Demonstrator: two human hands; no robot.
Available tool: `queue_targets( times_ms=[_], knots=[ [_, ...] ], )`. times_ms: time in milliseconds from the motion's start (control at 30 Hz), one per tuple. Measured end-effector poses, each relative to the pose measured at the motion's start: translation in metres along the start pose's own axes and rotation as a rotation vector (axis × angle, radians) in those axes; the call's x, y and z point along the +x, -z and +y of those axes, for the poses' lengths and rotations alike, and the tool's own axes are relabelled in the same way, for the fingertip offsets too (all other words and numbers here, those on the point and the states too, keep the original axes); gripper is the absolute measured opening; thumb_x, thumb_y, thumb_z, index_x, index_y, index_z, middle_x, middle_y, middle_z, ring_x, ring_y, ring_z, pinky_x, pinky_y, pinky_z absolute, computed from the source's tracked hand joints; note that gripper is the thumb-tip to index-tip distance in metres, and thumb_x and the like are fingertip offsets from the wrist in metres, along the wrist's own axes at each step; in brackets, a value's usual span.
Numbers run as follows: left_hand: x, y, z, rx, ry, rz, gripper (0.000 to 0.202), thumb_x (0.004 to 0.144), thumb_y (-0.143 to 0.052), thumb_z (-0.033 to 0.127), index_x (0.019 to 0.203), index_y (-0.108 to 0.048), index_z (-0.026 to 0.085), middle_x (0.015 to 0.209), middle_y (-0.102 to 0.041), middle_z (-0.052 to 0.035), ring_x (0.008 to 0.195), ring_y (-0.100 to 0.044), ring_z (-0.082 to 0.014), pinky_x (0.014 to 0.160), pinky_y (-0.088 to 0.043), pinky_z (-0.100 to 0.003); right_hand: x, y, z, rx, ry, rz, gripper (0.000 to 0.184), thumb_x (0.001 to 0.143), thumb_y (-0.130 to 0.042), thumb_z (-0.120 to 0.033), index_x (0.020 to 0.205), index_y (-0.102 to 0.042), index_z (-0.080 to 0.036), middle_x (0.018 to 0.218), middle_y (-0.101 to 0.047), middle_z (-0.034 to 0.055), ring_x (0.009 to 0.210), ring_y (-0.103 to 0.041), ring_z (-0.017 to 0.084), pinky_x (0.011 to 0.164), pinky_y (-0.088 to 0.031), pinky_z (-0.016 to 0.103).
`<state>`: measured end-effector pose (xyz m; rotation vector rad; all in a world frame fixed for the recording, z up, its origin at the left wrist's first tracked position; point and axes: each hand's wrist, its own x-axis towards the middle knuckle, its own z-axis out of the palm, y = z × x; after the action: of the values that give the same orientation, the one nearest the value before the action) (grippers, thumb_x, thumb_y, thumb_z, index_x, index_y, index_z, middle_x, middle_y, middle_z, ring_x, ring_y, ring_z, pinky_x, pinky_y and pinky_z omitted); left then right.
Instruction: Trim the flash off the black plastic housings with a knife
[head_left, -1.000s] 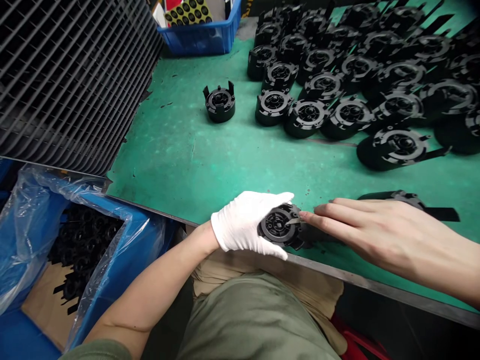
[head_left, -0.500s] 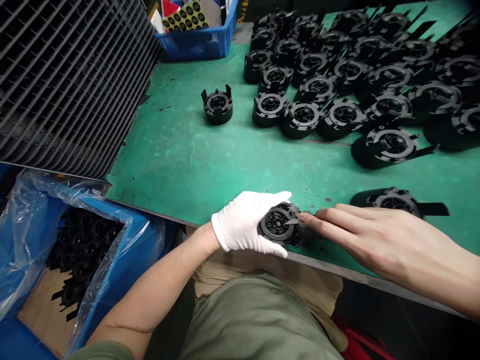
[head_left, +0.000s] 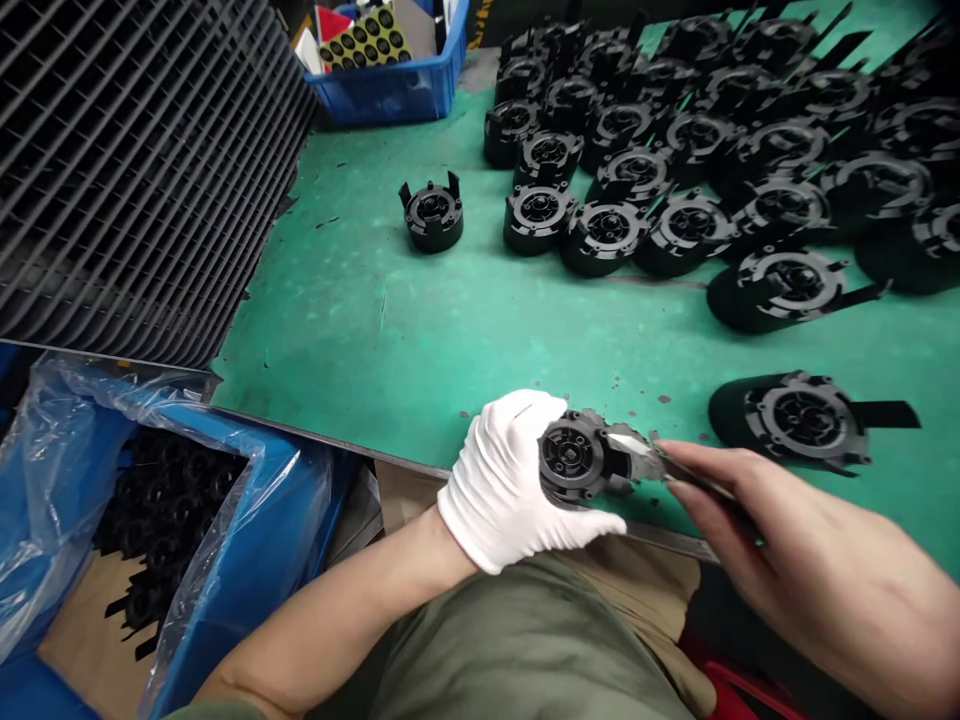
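My left hand [head_left: 506, 485], in a white glove, is wrapped round a black round plastic part [head_left: 571, 457] at the front edge of the green table. The part's ribbed face is turned up, and a flat tab sticks out on its right side. My bare right hand [head_left: 780, 540] grips a knife [head_left: 709, 484] with a dark, slim handle. Its pale blade points left, close to the part's right rim; whether it touches cannot be made out. Beside my right hand stands a larger black housing [head_left: 806, 415] with a long tab.
Rows of similar black housings [head_left: 611, 232] fill the back right of the green table [head_left: 337, 330]. One single housing [head_left: 433, 215] stands apart, left of them. Behind is a blue bin [head_left: 382, 90] with stickers. Black grilles [head_left: 142, 170] are stacked left, above a plastic-lined blue crate [head_left: 292, 500] of black parts.
My left hand has shifted slightly right and towards me with the part, which is turned differently. My right hand has drawn back to the right, so the knife and the housing behind show more.
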<state>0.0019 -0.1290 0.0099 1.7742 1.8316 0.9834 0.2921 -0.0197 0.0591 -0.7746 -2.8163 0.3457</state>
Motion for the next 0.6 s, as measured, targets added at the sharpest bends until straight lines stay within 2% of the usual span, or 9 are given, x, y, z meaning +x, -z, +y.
queue_targets(
  times_ms=[100,167,267,367,467,533,600],
  knots=[
    [0.001,0.019,-0.005,0.012,-0.132,-0.074,0.133,0.076,-0.100,0.085,0.177,-0.045,0.018,0.165,-0.069,-0.0275,0.150,-0.075,-0.0505,0.128,-0.065,-0.068,0.005,-0.006,-0.028,0.068,-0.132,0.142,0.030,0.123,-0.057,-0.047,0.141,-0.069,-0.027,0.111,-0.089,0.0044,0.078,-0.086,0.022,0.074,-0.070,0.031],
    [0.012,0.032,-0.017,0.006,-0.238,-0.138,0.137,0.080,-0.098,0.088,0.182,-0.038,0.018,0.172,-0.066,-0.0289,0.155,-0.072,-0.0496,0.130,-0.064,-0.067,0.005,-0.006,-0.037,0.073,-0.151,0.177,0.030,0.123,-0.059,-0.043,0.143,-0.069,-0.024,0.117,-0.088,0.0061,0.086,-0.087,0.021,0.087,-0.070,0.029],
    [0.031,0.036,-0.031,-0.066,-0.331,-0.229,0.123,0.081,-0.096,0.090,0.171,-0.053,0.020,0.163,-0.075,-0.0256,0.150,-0.077,-0.0466,0.130,-0.064,-0.064,-0.003,-0.007,-0.044,0.145,-0.165,0.183,0.036,0.120,-0.064,-0.035,0.154,-0.069,-0.024,0.129,-0.086,0.0077,0.096,-0.087,0.020,0.097,-0.069,0.028],
    [0.038,0.019,-0.028,-0.153,-0.272,-0.213,0.105,0.078,-0.098,0.089,0.153,-0.068,0.021,0.147,-0.084,-0.0206,0.133,-0.086,-0.0415,0.123,-0.068,-0.059,-0.015,-0.014,-0.050,0.231,-0.138,0.130,0.044,0.120,-0.064,-0.035,0.163,-0.065,-0.026,0.132,-0.086,0.0068,0.102,-0.088,0.020,0.094,-0.068,0.028],
    [0.033,0.002,-0.018,-0.171,-0.141,-0.100,0.106,0.066,-0.100,0.097,0.136,-0.076,0.022,0.130,-0.088,-0.0170,0.119,-0.089,-0.0400,0.114,-0.071,-0.057,-0.018,-0.021,-0.051,0.174,-0.146,0.128,0.046,0.120,-0.064,-0.035,0.165,-0.064,-0.023,0.134,-0.086,0.0073,0.103,-0.088,0.020,0.097,-0.068,0.029],
    [0.031,-0.002,-0.012,-0.156,-0.104,-0.082,0.103,0.060,-0.098,0.102,0.123,-0.079,0.023,0.119,-0.087,-0.0142,0.111,-0.089,-0.0393,0.106,-0.073,-0.056,-0.013,-0.023,-0.052,0.098,-0.166,0.143,0.042,0.122,-0.060,-0.035,0.162,-0.065,-0.021,0.135,-0.086,0.0081,0.104,-0.088,0.020,0.099,-0.067,0.029],
    [0.032,0.000,-0.009,-0.147,-0.094,-0.112,0.095,0.060,-0.097,0.104,0.109,-0.079,0.025,0.111,-0.086,-0.0118,0.102,-0.088,-0.0374,0.096,-0.074,-0.053,-0.006,-0.021,-0.053,0.032,-0.163,0.150,0.039,0.125,-0.056,-0.036,0.159,-0.066,-0.021,0.133,-0.086,0.0078,0.105,-0.088,0.021,0.098,-0.067,0.030]
  ],
)
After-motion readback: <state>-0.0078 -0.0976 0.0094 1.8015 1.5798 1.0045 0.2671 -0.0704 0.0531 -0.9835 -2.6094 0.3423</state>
